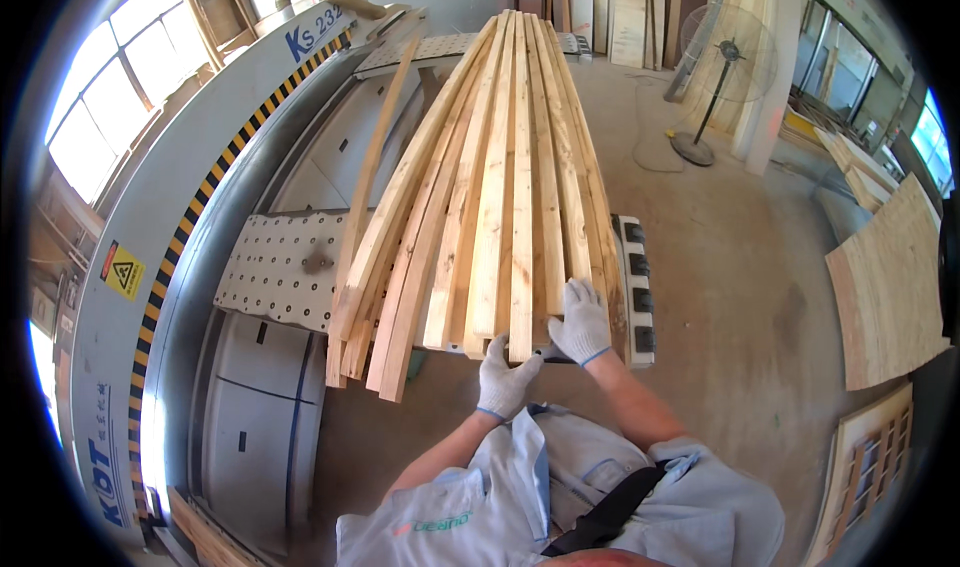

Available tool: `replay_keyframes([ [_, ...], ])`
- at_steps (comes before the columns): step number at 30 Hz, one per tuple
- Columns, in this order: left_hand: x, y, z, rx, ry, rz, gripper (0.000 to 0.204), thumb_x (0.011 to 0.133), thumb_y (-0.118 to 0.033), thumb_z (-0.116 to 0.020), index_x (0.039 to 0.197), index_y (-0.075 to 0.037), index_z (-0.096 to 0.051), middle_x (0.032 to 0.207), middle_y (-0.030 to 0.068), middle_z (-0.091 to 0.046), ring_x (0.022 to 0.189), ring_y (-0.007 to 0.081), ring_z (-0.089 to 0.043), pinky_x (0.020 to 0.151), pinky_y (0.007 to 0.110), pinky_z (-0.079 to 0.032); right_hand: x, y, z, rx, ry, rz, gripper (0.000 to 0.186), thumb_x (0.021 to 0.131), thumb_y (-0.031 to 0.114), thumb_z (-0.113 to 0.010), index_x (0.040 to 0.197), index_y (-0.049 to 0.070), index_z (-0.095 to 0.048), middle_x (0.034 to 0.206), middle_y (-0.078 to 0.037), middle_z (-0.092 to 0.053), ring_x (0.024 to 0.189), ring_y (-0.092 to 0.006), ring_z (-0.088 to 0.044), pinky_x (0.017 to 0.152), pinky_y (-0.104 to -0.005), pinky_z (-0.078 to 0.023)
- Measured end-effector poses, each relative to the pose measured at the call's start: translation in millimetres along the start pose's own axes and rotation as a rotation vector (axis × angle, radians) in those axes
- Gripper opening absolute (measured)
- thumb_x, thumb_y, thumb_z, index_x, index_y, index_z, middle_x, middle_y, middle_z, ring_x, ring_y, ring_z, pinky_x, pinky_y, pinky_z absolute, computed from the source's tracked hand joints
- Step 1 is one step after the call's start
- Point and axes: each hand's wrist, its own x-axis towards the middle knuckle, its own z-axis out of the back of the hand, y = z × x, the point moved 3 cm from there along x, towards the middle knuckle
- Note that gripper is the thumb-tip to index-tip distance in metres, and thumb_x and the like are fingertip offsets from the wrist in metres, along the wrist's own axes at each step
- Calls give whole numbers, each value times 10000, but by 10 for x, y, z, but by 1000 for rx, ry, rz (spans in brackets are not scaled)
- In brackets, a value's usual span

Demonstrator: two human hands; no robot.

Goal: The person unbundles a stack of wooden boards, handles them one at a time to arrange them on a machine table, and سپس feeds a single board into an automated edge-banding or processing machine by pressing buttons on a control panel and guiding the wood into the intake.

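Long, light wooden boards (pixel 493 197) lie side by side in a loose layer, running away from me, with uneven near ends. My left hand (pixel 505 379), in a whitish knit glove, is at the near end of a middle board (pixel 521 307); its fingers and thumb close round that end from both sides. To its right, my right hand (pixel 582 324), gloved alike, lies on the board ends with fingers stretched forward and thumb apart. The undersides of both hands are hidden.
A large grey machine with a striped edge (pixel 215 177) curves along the left. Its perforated support table (pixel 275 267) reaches under the boards. A black-edged support (pixel 638 297) stands right of them. Further right are a pedestal fan (pixel 730 52) and leaning plywood sheets (pixel 890 277).
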Motion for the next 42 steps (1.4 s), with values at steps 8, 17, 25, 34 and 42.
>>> replay_keyframes([
  [8, -23, -242, 77, 3, 44, -53, 724, 931, -195, -872, 1502, 105, -542, 1221, 153, -762, 1066, 175, -729, 941, 337, -609, 327, 131, -184, -441, -1, 39, 578, 826, 234, -794, 1364, 63, -671, 1223, -256, -723, 1288, -468, -612, 1245, -607, -350],
  [17, 37, -1801, 331, -170, -90, -242, 807, 947, -87, -866, 1582, 178, -445, 1102, 131, -754, 900, 143, -703, 807, 306, -603, 380, 1211, 2391, 13, -850, 214, 454, 716, 214, -900, 1118, 66, -747, 931, -158, -713, 879, -387, -688, 858, -515, -564],
  [25, 166, -2741, 93, -449, 83, -441, 692, 1036, -59, -752, 1606, 159, -424, 949, 56, -726, 719, 108, -655, 662, 261, -537, 298, 1431, 2972, 114, -1101, 369, 444, 674, 226, -907, 1061, 111, -720, 847, -103, -670, 822, -361, -681, 762, -501, -561],
  [34, 114, -2579, 161, -495, 59, -436, 688, 1025, 1, -714, 1626, 138, -408, 981, 92, -750, 740, 127, -685, 689, 270, -568, 117, 1315, 2721, 85, -1030, 426, 395, 704, 214, -902, 1031, 101, -713, 874, -110, -683, 854, -373, -688, 803, -524, -561],
  [42, 368, -2824, 925, -399, -249, -642, 162, 1108, -164, -662, 1181, -25, -701, 828, 25, -656, 676, 112, -596, 638, 271, -482, 24, 614, 1900, 31, -819, 286, 363, 741, 185, -883, 1024, 83, -681, 916, -139, -668, 880, -387, -655, 809, -531, -524],
])
